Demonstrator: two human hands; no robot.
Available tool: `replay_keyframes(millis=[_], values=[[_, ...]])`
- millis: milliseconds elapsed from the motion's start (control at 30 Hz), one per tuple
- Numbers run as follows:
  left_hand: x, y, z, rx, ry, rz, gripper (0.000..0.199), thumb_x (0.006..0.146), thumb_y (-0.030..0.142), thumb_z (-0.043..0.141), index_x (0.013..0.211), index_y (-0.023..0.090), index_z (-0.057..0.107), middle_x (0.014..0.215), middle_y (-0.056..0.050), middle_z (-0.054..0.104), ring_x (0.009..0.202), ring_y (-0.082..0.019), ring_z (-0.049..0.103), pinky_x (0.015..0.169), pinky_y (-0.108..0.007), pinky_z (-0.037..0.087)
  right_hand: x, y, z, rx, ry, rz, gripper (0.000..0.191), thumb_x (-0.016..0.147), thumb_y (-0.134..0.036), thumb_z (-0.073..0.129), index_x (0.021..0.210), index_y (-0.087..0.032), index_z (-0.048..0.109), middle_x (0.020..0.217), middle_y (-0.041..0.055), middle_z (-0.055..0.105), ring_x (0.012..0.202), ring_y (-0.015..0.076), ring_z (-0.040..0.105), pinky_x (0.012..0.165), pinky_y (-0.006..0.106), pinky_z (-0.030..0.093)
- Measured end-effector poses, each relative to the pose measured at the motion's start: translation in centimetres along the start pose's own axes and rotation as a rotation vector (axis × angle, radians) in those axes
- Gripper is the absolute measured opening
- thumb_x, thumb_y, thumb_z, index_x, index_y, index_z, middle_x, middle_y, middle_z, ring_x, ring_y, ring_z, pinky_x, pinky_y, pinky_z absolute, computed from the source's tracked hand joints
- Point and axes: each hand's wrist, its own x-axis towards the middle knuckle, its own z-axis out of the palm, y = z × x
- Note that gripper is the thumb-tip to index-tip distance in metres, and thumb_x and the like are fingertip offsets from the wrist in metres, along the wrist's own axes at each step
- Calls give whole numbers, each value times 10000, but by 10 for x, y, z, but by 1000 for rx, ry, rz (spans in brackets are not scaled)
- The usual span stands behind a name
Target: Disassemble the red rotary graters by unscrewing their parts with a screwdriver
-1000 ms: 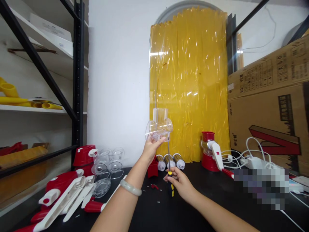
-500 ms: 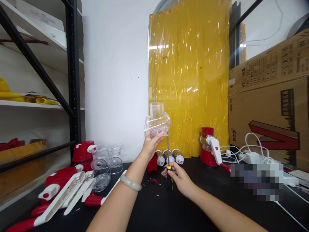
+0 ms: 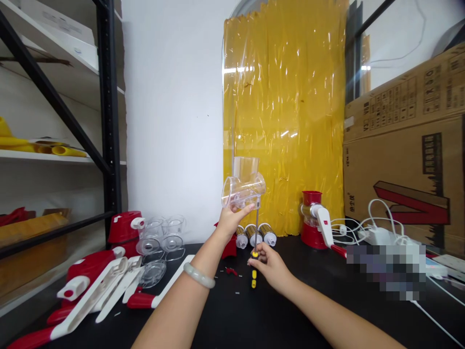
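Observation:
My left hand (image 3: pixel 232 219) is closed around the underside of a clear plastic grater housing (image 3: pixel 245 186), which is held up above the table. A screwdriver (image 3: pixel 255 266) with a black and yellow handle stands upright in my right hand (image 3: pixel 268 261), the fingers pinching the top of the handle. Its long shaft points up, and the tip meets the lower right part of the clear housing. Below my left hand, a small red part (image 3: pixel 231 272) and several tiny metal pieces lie on the black table (image 3: pixel 225 320).
Red bases (image 3: pixel 125 227), clear cups (image 3: pixel 172 228) and white crank handles (image 3: pixel 96 291) lie at the left. Drum graters (image 3: pixel 253 236) sit behind my hands. An assembled red and white grater (image 3: pixel 313 223), white cables (image 3: pixel 385 218) and a large carton (image 3: pixel 403 155) stand at the right.
The clear housing has shifted slightly right and turned, with my left hand moving along. The screwdriver handle has rotated, showing more yellow; its tip stays at the housing.

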Motion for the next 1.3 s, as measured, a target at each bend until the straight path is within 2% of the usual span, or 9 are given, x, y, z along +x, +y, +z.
replay_keyframes(millis=[133,333,467,533,700,800,900,1100,1300], values=[[-1,0,2,11,8,-1,510,599,220,829,1049,182,592,1117,-78,693,1046,-204,652,1029,-404,427,-1,-2,-1,-74,-13,2,309,706,-426,728,817,-210,537,772,6,623,674,165,612,667,318,498],[1,-1,-3,4,-30,15,486,624,222,812,1058,185,597,1135,-72,687,1084,-204,636,1035,-396,426,-3,-6,-3,16,-124,4,334,770,-455,673,976,-205,590,929,72,696,919,238,671,868,406,501],[2,-3,-4,-5,-9,6,490,612,217,818,1054,193,606,1104,-59,695,1059,-199,646,1032,-398,428,-2,-7,-14,27,-267,48,518,761,-373,696,1216,-228,496,1074,76,665,1008,220,641,869,402,499],[2,-2,-4,-23,-3,-8,491,609,221,819,1049,197,603,1095,-55,696,1053,-198,648,1027,-400,432,0,-6,-22,73,-338,75,611,743,-353,711,1276,-228,440,1029,56,662,972,202,646,870,395,495],[0,-1,0,-56,12,-48,515,581,219,834,1040,198,601,1088,-59,697,1040,-200,653,1015,-398,436,6,2,-30,5,-284,108,547,657,-338,791,1127,-208,542,777,-31,579,762,150,618,794,357,513],[-2,-1,1,-58,7,-60,514,590,231,832,1048,205,599,1099,-56,694,1054,-202,649,1016,-399,434,5,3,-30,-60,-217,88,544,641,-353,806,1104,-211,557,891,4,591,862,169,613,817,366,514],[-2,-3,0,-47,-13,-22,513,610,223,820,1068,214,588,1099,-45,694,1049,-190,650,1013,-385,437,4,2,-30,8,-266,49,601,679,-365,780,1197,-231,505,1048,43,615,1075,202,588,958,415,455],[-2,-2,-1,-28,-31,21,520,595,187,816,1076,203,620,1145,-61,684,1101,-202,627,1046,-384,411,7,3,-28,94,-236,93,614,623,-347,821,1146,-225,522,805,-31,606,775,148,636,829,376,508],[-2,3,-3,-69,-41,-1,539,593,168,807,1095,224,619,1186,-53,670,1158,-204,597,1060,-378,400,4,-6,-24,117,-312,79,502,716,-395,741,1128,-218,516,919,34,693,935,201,663,905,418,471]])
